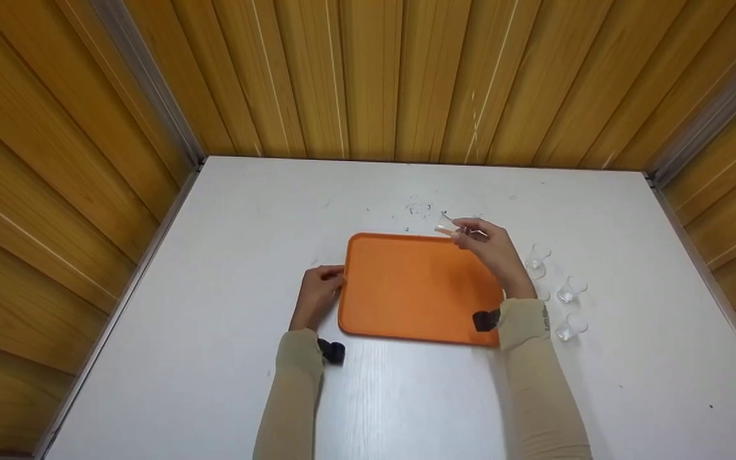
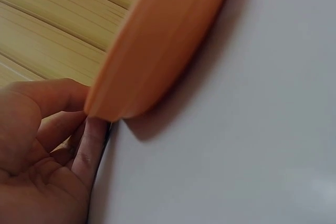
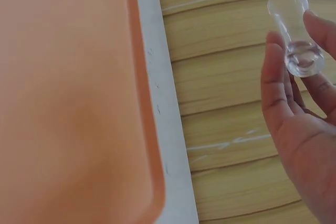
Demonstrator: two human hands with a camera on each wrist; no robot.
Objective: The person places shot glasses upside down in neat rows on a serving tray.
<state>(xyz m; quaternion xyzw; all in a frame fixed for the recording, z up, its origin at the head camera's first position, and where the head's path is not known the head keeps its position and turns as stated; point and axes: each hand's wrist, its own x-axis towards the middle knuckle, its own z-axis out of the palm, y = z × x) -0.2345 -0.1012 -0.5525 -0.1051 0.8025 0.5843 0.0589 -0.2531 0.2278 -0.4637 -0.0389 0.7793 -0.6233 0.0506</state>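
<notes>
- Nearest in the head view: two arms in tan sleeves, a black strap at each wrist, reaching over the white table [image 1: 227,255].
- Left hand [image 1: 317,291] at the near-left rim of the orange tray [image 1: 416,287], fingers [image 2: 92,148] curled against the edge, thumb over the rim. Seems to hold the tray so it does not slide.
- Tray flat on the table, with nothing on it yet.
- Just right of the tray, on the table: three small clear cups [image 1: 565,291] in a loose row, near one another, none touched.
- Farther out: right hand [image 1: 492,249] up over the far-right corner of the tray, pinching one clear cup [image 1: 446,225] between thumb and fingertips [image 3: 275,85]. Cup tipped on its side, in the air, touching neither tray nor table.
- Looks like an early stage: one cup picked up, none set down on the tray, three more waiting beside it.
- Farthest: wooden slat walls [image 1: 368,76] around the table.
</notes>
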